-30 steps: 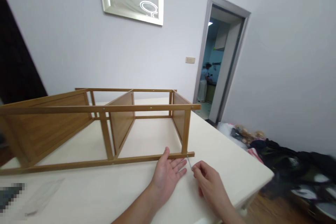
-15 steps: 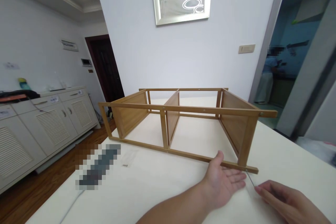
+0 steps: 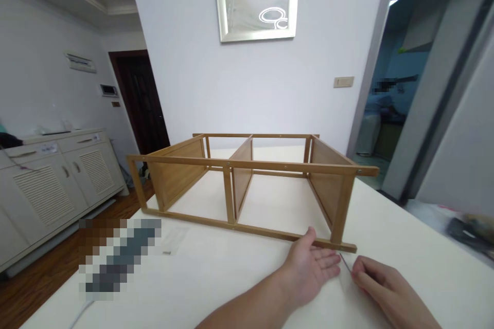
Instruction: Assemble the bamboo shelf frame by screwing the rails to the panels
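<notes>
A bamboo shelf frame [image 3: 247, 180] lies on its side on the cream table [image 3: 216, 277]. My left hand [image 3: 312, 267] rests flat on the table, fingers stretched out, thumb against the frame's near bottom rail close to its right end. My right hand [image 3: 380, 288] is closed in a pinch on a thin metal hex key [image 3: 346, 262], whose tip points at the rail's right end by the corner post.
A small clear bag [image 3: 173, 240] with a screw lies on the table to the left, beside a pixelated patch. White cabinets [image 3: 50, 175] line the left wall. An open doorway [image 3: 397, 108] is at right, with clutter on the floor [image 3: 469, 229].
The view swung left, then back slightly right. My hands kept their places at the rail's right end, the left flat, the right pinching the hex key.
</notes>
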Tool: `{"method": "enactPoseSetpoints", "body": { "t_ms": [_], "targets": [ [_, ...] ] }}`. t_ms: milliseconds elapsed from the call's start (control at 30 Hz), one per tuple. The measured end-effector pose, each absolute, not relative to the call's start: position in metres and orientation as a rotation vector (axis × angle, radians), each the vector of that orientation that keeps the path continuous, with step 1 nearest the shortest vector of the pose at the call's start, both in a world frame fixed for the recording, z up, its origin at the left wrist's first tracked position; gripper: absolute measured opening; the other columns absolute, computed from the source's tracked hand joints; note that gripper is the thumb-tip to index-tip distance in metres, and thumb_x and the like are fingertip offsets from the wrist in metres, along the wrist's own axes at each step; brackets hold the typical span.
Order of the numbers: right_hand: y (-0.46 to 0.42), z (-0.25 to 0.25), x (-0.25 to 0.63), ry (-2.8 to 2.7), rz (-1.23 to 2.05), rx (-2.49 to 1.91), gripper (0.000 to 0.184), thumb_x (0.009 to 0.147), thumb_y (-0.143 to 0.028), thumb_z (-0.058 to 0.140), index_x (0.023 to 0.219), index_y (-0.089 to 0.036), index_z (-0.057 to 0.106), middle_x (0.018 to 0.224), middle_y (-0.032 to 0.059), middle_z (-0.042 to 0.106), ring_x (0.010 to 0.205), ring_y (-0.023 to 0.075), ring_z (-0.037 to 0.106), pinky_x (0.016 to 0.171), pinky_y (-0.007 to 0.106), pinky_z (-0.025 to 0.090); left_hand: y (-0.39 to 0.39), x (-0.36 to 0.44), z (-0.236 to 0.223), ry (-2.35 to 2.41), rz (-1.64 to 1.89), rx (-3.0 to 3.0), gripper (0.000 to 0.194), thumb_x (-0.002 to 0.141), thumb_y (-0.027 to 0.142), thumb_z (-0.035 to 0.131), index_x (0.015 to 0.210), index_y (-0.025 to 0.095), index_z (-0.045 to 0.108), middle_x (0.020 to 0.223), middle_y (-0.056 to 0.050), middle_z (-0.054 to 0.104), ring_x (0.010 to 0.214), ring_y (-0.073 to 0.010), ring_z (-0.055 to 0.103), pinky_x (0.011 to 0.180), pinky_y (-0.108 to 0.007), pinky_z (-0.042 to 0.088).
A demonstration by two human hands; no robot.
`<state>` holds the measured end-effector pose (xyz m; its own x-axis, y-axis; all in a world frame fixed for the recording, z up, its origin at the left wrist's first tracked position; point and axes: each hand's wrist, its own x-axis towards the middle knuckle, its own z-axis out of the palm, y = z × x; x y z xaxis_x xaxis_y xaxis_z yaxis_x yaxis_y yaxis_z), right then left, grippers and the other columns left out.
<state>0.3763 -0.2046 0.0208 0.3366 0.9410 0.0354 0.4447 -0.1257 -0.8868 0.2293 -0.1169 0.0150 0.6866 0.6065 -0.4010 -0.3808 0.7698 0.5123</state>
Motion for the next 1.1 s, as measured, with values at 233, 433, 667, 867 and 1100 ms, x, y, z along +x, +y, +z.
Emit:
{"method": "enactPoseSetpoints", "body": {
  "t_ms": [233,433,667,867,1100],
  "targets": [
    [-0.210,0.020,0.372,-1.099,0.614,-1.646,0.036,0.077,-0.055,0.054,0.063,-0.022,0.051,0.053,-0.0039,0.045,0.048,0.0122,0.039,0.044,0.023,0.031,-0.119,0.229,0.019,0.620,0.557,0.373,0.072,0.094,0.045,0.049,0.140,-0.008,0.032,0.136,-0.032,0.052,0.122,-0.0297,0.059,0.103,-0.036,0.047],
    [-0.202,0.004,0.380,-1.147,0.250,-1.548,0.035,0.085,-0.054,0.053,0.084,-0.021,0.064,0.091,0.0088,0.068,0.088,0.0238,0.064,0.076,0.033,0.054,-0.120,0.228,0.020,0.646,0.542,0.373,0.065,0.096,0.042,0.049,0.137,-0.007,0.038,0.131,-0.030,0.058,0.116,-0.0288,0.064,0.103,-0.035,0.047],
    [-0.197,-0.003,0.375,-1.332,0.361,-1.503,0.030,0.090,-0.038,0.047,0.110,-0.021,0.063,0.089,0.0060,0.070,0.086,0.0226,0.067,0.085,0.037,0.054,-0.114,0.225,0.016,0.626,0.470,0.401,0.064,0.096,0.041,0.049,0.138,-0.005,0.038,0.128,-0.028,0.061,0.113,-0.0289,0.065,0.103,-0.036,0.046],
    [-0.196,-0.003,0.378,-1.243,0.411,-1.494,0.022,0.087,-0.040,0.049,0.082,-0.021,0.059,0.090,0.0070,0.069,0.089,0.0234,0.065,0.086,0.036,0.051,-0.112,0.222,0.016,0.671,0.420,0.505,0.071,0.093,0.045,0.054,0.137,-0.008,0.037,0.127,-0.032,0.060,0.110,-0.0320,0.067,0.099,-0.039,0.049],
    [-0.196,-0.004,0.377,-1.295,0.300,-1.635,0.015,0.083,-0.029,0.046,0.074,-0.021,0.055,0.080,0.0044,0.067,0.078,0.0214,0.062,0.075,0.033,0.047,-0.113,0.220,0.019,0.669,0.374,0.608,0.065,0.093,0.046,0.053,0.129,-0.008,0.045,0.122,-0.032,0.061,0.102,-0.0310,0.069,0.097,-0.038,0.049]
  ]
}}
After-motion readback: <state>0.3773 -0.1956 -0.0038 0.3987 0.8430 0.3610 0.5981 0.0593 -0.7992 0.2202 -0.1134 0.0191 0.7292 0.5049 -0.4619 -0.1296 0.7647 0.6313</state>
